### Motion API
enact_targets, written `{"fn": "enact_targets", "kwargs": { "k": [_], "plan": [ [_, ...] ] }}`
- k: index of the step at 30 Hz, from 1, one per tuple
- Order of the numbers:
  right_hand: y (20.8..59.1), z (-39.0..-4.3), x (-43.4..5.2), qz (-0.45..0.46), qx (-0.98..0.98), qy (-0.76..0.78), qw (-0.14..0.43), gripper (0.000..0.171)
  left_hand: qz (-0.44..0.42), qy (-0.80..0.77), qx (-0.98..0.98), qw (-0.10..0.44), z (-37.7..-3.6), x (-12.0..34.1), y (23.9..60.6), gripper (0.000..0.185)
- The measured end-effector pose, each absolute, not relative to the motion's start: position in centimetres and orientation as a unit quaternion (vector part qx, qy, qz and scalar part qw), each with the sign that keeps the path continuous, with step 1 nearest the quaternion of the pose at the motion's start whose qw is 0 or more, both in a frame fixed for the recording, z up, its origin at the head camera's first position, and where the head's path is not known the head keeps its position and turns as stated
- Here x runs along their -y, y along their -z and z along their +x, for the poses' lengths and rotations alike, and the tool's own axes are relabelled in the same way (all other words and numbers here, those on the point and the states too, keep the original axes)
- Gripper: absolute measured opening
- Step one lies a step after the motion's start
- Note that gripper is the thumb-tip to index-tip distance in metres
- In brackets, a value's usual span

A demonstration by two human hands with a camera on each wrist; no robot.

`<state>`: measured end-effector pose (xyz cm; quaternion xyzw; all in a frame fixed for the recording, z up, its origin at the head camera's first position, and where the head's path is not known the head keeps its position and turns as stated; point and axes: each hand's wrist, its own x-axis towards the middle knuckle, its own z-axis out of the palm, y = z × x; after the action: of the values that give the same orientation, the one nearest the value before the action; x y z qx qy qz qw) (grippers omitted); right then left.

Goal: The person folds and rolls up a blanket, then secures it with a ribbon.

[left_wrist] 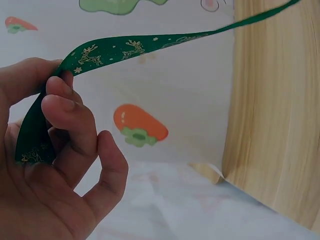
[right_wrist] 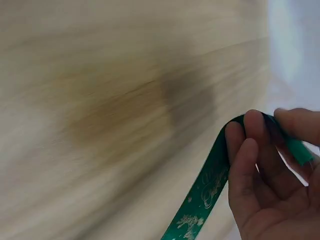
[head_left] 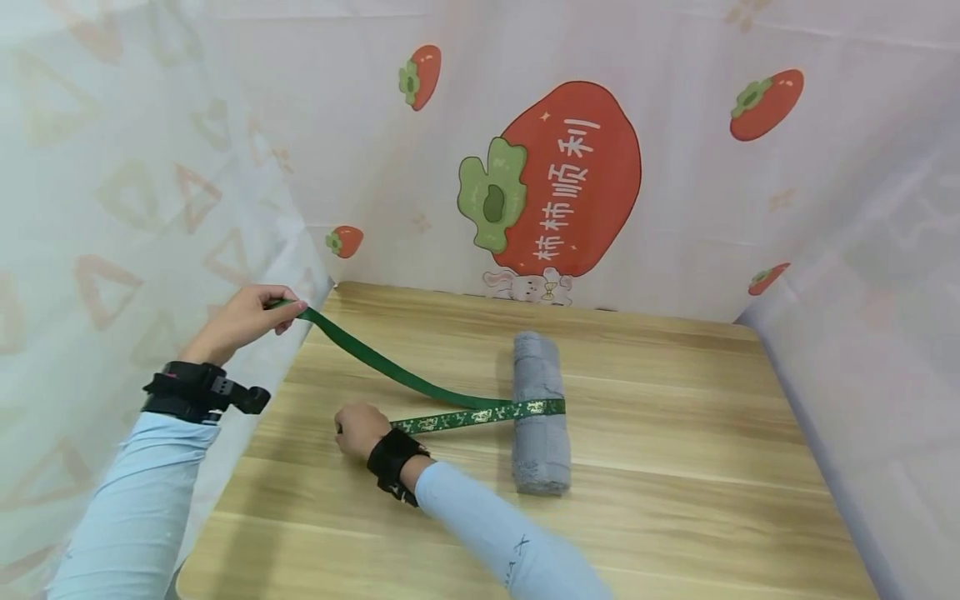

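Gripping the green ribbon (head_left: 435, 422) in our curled right hand (head_left: 362, 430), we are pinching its other length with our left hand (head_left: 247, 322). Beyond, it is looping round the grey roll (head_left: 542, 458) lying on the wooden table (head_left: 675, 467), a printed backdrop (head_left: 690, 208) hanging behind.

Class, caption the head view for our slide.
Left hand and right hand hold green ribbon around a rolled grey towel on a wooden table.

The person's left hand (head_left: 258, 315), thumb and fingers pinched, is raised well to the left of the grey roll (head_left: 542, 454). The right hand (head_left: 363, 431), fingers curled, sits nearer that roll, its forearm (head_left: 495, 525) slanting in from the roll's near side.
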<state>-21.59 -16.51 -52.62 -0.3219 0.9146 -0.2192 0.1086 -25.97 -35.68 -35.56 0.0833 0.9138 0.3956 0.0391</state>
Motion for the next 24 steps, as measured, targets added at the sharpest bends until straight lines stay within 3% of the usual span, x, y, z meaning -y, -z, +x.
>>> {"fn": "enact_targets", "kwargs": {
  "k": [3, 7, 10, 14, 17, 20, 24],
  "plan": [
    [54.2, -22.2, 15.6, -0.323, -0.914, 0.205, 0.134, 0.034, 0.083, -0.403, -0.91, 0.047, -26.6, 34.3, 35.7, 0.031],
    [55.9, -23.3, 14.5, -0.358, -0.896, 0.206, 0.161, 0.005, 0.088, -0.4, -0.911, 0.053, -27.1, 33.1, 35.8, 0.031],
    [55.9, -23.9, 13.5, -0.4, -0.868, 0.222, 0.194, 0.02, 0.088, -0.398, -0.911, 0.057, -27.2, 32.4, 35.6, 0.033],
    [51.7, -24.2, 10.9, -0.453, -0.831, 0.232, 0.224, 0.014, 0.08, -0.406, -0.909, 0.056, -27.3, 31.4, 34.9, 0.032],
    [46.2, -24.6, 8.5, -0.451, -0.83, 0.28, 0.17, 0.015, 0.088, -0.399, -0.911, 0.047, -27.5, 30.4, 34.2, 0.03],
    [40.1, -25.6, 6.5, -0.403, -0.839, 0.357, 0.079, 0.021, 0.106, -0.382, -0.917, 0.035, -27.9, 28.9, 33.1, 0.031],
    [33.9, -27.6, 4.9, -0.356, -0.858, 0.37, -0.003, 0.045, 0.142, -0.366, -0.92, 0.021, -28.3, 25.4, 31.9, 0.029]
  ]
}}
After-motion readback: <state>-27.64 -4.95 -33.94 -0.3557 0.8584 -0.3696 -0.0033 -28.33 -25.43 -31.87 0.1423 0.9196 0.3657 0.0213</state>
